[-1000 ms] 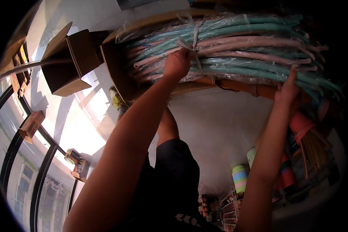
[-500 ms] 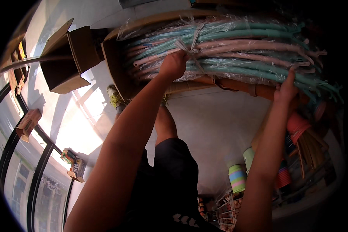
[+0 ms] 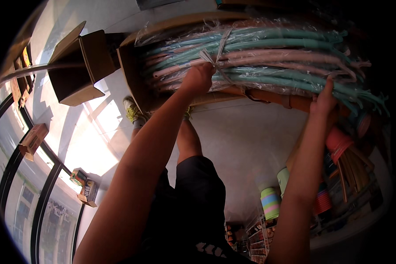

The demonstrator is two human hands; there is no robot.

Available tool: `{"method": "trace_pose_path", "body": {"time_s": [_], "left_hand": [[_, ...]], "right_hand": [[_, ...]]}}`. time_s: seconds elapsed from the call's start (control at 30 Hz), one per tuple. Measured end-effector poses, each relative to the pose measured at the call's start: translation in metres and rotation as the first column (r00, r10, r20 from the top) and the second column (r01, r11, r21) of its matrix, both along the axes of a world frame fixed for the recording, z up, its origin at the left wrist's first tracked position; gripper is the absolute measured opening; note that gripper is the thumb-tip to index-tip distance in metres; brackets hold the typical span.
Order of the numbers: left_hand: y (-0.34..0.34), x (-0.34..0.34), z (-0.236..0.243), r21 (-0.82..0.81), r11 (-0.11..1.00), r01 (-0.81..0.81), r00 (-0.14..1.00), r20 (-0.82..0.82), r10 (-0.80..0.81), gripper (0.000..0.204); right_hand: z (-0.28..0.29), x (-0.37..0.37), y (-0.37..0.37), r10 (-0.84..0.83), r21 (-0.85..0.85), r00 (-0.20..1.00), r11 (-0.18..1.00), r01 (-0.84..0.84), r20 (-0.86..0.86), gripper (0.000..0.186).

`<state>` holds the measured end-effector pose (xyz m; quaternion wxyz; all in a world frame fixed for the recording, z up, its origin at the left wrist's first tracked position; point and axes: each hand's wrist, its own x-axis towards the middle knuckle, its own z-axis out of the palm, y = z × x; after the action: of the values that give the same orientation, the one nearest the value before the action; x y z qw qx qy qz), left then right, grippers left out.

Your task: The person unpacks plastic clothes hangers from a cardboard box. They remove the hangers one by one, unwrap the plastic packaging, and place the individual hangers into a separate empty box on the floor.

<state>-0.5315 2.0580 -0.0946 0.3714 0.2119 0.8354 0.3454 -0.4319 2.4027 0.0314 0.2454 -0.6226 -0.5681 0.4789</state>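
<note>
A long bundle of pale pink and teal tubes (image 3: 277, 80), wrapped in clear plastic, lies across a long open cardboard box (image 3: 130, 77). Their forked ends fan out at the right. A whitish tie (image 3: 221, 47) is knotted round the bundle's middle. My left hand (image 3: 199, 78) is closed on this tie near its knot. Toward the forked ends, my right hand (image 3: 324, 100) grips the near side of the bundle, its thumb lying over a teal tube and its other fingers partly hidden.
An empty open carton (image 3: 77, 66) stands left of the long box. Small boxes (image 3: 33, 141) sit by the window at the left. At lower right are a striped green container (image 3: 269, 203), red pots (image 3: 339, 143) and shelves (image 3: 257, 240). My shoe (image 3: 131, 110) is beside the long box.
My left hand has dropped very slightly while keeping hold of the tie. The right hand stays on the bundle, and the tubes have barely shifted.
</note>
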Motion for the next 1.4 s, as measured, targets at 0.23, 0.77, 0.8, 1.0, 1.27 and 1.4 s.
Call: {"method": "trace_pose_path", "body": {"time_s": [0.23,0.77,0.8,1.0,1.27,1.4], "left_hand": [[-0.001,0.009,-0.002,0.039,0.997,0.061,0.997,-0.045,-0.06,0.012],[-0.003,0.007,0.012,-0.117,0.948,0.296,0.948,-0.087,-0.307,0.014],[-0.005,0.01,0.012,-0.128,0.958,0.255,0.961,-0.077,-0.266,0.014],[-0.049,0.037,0.016,-0.328,0.915,0.235,0.972,0.081,-0.221,0.019],[-0.219,0.111,0.025,-0.508,0.795,0.332,0.92,0.359,-0.155,0.025],[-0.248,0.124,0.047,-0.526,0.727,0.442,0.871,0.446,-0.206,0.023]], "right_hand": [[-0.004,-0.001,-0.001,0.007,0.014,1.0,1.0,-0.007,-0.029,0.047],[-0.019,0.006,0.011,0.065,0.149,0.994,0.988,-0.051,-0.091,0.039],[-0.019,0.006,0.009,0.052,0.127,0.991,0.991,-0.037,-0.12,0.04],[-0.001,-0.003,-0.001,-0.117,-0.064,0.956,0.993,0.104,-0.267,0.05],[0.04,0.001,0.028,-0.054,-0.155,0.991,0.985,0.073,0.123,0.065],[0.046,0.007,0.034,0.007,-0.077,0.968,0.997,0.013,0.251,0.06]]}}
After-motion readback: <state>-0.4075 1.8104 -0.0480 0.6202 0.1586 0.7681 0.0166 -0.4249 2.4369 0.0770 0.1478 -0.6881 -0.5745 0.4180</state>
